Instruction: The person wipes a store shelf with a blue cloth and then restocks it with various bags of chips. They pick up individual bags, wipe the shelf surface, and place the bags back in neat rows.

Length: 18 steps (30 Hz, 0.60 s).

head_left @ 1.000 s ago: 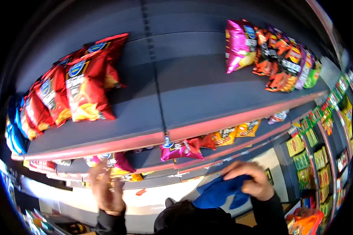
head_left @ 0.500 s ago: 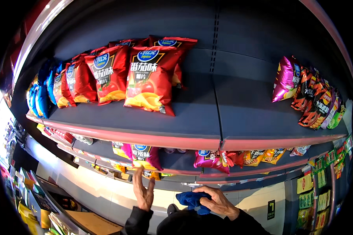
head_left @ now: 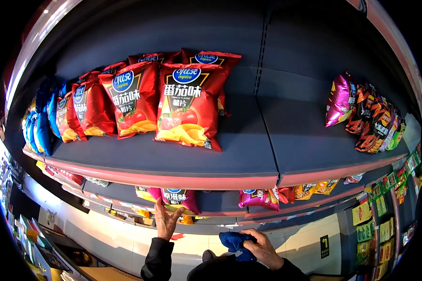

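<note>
R hand is closed around a blue cloth, bunched up, low in view, just below the front edge of the lower shelf. Cloth sticks out to the left of the fingers, between both hands, nearer the R one. L hand is raised, open, fingers spread and pointing up, holding nothing; fingertips sit just under a magenta snack bag at the lower shelf's front edge, can't tell if touching. Cloth is near the L hand but apart from it. Both forearms in dark sleeves come in from the bottom edge.

Upper shelf, w/ red front edge: a row of big red chip bags stands toward its left half, front one leaning back against the others; blue bags at the far left end. Middle of that shelf is bare. At its right end stands a purple bag next to orange and green bags. Lower shelf also has a pink bag and yellow-orange bags toward the right, along its front edge. Cloth is well below the upper shelf.
</note>
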Available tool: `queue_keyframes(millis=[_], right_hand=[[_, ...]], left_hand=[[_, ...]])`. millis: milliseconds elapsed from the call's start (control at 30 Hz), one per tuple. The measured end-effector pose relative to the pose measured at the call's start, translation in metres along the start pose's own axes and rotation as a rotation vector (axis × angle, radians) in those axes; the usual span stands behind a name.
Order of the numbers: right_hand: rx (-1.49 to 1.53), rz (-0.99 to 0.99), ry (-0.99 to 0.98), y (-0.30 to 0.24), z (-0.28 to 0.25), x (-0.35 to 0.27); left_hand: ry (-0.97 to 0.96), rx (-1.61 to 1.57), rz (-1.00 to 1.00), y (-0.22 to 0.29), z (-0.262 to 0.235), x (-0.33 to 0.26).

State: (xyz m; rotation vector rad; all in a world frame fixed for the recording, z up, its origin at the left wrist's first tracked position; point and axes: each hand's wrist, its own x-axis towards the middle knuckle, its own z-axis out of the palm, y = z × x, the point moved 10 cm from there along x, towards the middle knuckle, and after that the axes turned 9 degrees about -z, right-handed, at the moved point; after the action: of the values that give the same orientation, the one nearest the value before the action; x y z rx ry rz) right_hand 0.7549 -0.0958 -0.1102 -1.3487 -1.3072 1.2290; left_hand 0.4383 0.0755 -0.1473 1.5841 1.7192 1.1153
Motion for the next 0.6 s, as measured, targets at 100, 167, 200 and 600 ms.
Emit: queue_keyframes(millis=[100,167,200,600], right_hand=[[0.068,0.009,0.005,-0.002,0.010,0.000],[0.090,0.014,0.013,-0.001,0.017,0.002],[0.105,0.028,0.015,0.002,0.021,0.003],[0.096,0.060,-0.019,0.023,0.057,0.007]], left_hand=[[-0.126,-0.088,-0.105,-0.024,0.009,0.009],[-0.148,-0.139,-0.106,-0.024,0.011,0.015],[-0.139,-0.118,-0.103,-0.027,0.011,0.017],[-0.313,-0.368,-0.118,-0.024,0.017,0.029]])
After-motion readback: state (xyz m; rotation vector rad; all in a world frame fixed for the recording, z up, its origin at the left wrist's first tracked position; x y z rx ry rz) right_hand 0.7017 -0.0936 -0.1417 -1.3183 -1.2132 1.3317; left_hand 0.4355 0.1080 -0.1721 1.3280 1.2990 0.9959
